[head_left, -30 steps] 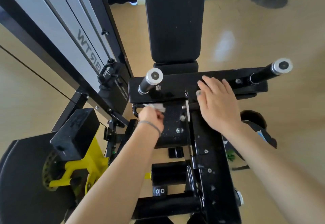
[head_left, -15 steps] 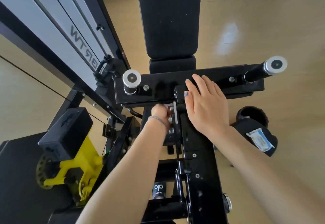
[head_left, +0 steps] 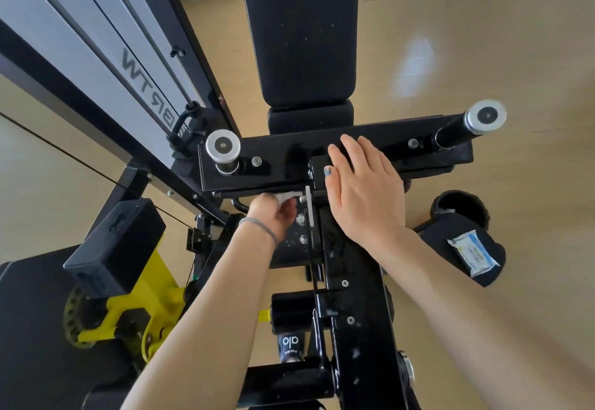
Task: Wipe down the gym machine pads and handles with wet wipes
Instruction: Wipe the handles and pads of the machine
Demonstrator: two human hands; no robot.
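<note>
Under the crossbar (head_left: 354, 139), on its left side, the left hand (head_left: 273, 216) pinches a small white wipe (head_left: 285, 196) and presses it up against the bar's lower edge, beside the grey bracket (head_left: 308, 207) with its bolts. A grey band circles that wrist. The right hand (head_left: 363, 194) lies flat, fingers straight, on the black frame (head_left: 357, 297) where it meets the crossbar; it holds nothing and seems only to steady the person.

Judging by this, the step in hand is wiping the frame's underside near the joint, a side job; the pads and handles proper look yet to be covered in this stretch. The next move probably calls for drawing the wipe along the edge toward the left handle (head_left: 223, 149), then around its black grip below the silver cap. The right handle (head_left: 470, 125) sits well apart, past the right hand.

Most of the wipe is hidden in the fingers; what shows is crumpled and pale. The back pad (head_left: 299, 33) shows white specks, as does the frame. A wipes pack (head_left: 473, 253) lies on a dark roller (head_left: 450, 236) to the right.
</note>
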